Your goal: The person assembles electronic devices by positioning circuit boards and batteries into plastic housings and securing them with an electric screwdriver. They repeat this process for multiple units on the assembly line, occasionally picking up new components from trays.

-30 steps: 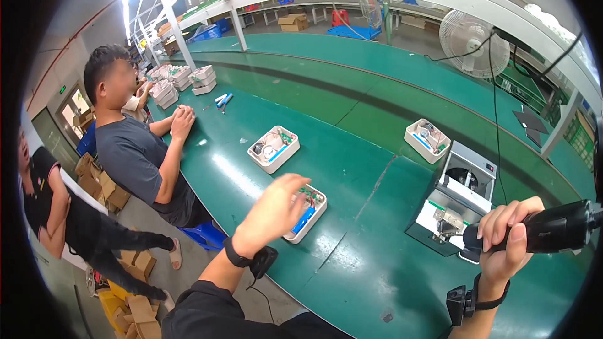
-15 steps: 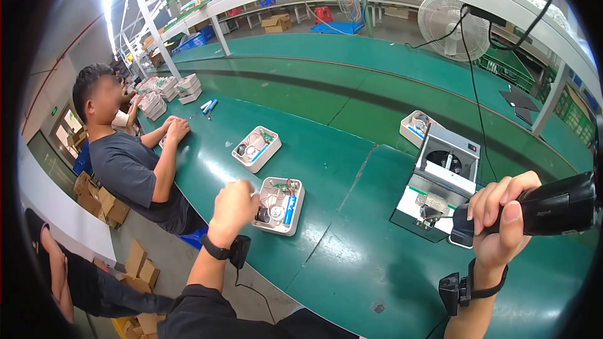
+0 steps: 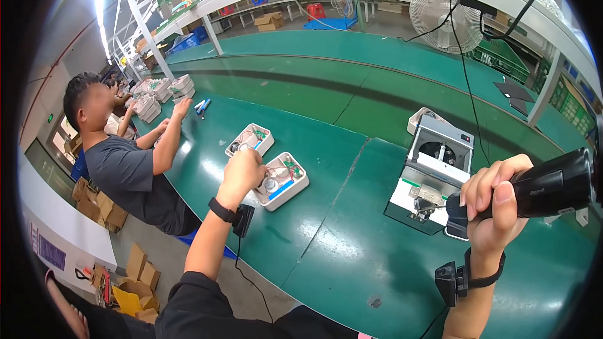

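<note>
My right hand (image 3: 496,204) is wrapped round a black electric screwdriver (image 3: 553,185), held nearly level with its tip pointing left. The tip is at the metal front of a grey-and-white screw feeder (image 3: 433,172). My left hand (image 3: 244,172), fingers curled, is at the left edge of the nearer white plastic housing (image 3: 301,187); its fingertips are partly hidden. Inside that housing are a green circuit board, wires, a round part and a blue cylindrical battery (image 3: 281,189). Just beyond lies a similar open housing (image 3: 267,144), partly covered by my hand.
A co-worker (image 3: 122,157) is at the left of the green table (image 3: 339,238), near loose blue batteries (image 3: 202,107) and stacked white housings (image 3: 147,107). Another housing (image 3: 416,119) sits behind the feeder. A white fan (image 3: 446,20) stands farther back. Cardboard boxes (image 3: 141,270) lie on the floor.
The nearer housing has moved away from me and turned clockwise, with my left hand moving along its edge. My right hand stays at the feeder with the screwdriver. The co-worker's hands have separated.
</note>
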A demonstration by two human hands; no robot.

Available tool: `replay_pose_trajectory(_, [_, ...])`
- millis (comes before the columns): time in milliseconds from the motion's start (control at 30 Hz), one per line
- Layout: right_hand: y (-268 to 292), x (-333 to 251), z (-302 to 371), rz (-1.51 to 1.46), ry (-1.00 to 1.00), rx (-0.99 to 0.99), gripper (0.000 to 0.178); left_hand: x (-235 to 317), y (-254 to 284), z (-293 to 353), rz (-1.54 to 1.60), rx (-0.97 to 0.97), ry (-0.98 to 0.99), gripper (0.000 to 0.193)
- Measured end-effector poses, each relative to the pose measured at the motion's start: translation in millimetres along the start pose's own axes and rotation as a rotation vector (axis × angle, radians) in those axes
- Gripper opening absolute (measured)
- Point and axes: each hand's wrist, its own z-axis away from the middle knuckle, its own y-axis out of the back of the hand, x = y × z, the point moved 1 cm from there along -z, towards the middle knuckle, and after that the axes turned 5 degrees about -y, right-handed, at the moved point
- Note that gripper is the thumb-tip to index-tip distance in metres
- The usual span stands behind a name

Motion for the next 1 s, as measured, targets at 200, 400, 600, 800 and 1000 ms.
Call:
replay_pose_trajectory(200, [0, 6, 3, 0.087, -0.033, 0.044, 0.028, -26, -23, -41, -0.157, 0.172, -0.097, 0.011])
replay_pose_trajectory(400, [-9, 18, 2, -0.031, -0.107, 0.05, 0.019, -21, -17, -33, -0.174, 0.145, -0.194, 0.017])
replay_pose_trajectory(600, [-12, 38, -1, 0.194, 0.111, -0.086, 0.019, 58, 0, 33, 0.113, -0.121, -0.479, 0.017])
replay_pose_trajectory(800, [-20, 43, -4, 0.151, 0.001, -0.029, 0.021, 134, 12, 107, 0.123, -0.392, -0.902, 0.014])
replay_pose_trajectory(1000, [-18, 41, -3, 0.201, -0.053, -0.069, 0.021, 166, 7, 142, 0.177, -0.534, -1.296, 0.008])
